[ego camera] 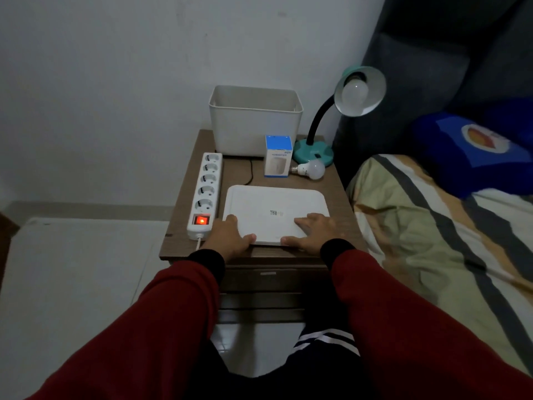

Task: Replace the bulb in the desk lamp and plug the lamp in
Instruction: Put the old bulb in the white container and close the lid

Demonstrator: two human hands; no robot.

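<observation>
A teal desk lamp with a black gooseneck stands at the back right of the wooden nightstand. A white bulb sits in its shade, unlit. A loose bulb lies on its side in front of the lamp base, beside a blue-and-white bulb box. A white power strip runs along the left edge, its red switch glowing. My left hand and my right hand rest flat on the near corners of a white lid. The lamp's black cord trails behind the lid; its plug is hidden.
A white open bin stands at the back of the nightstand against the wall. A bed with a striped cover and a blue pillow lies close on the right. Pale floor lies to the left.
</observation>
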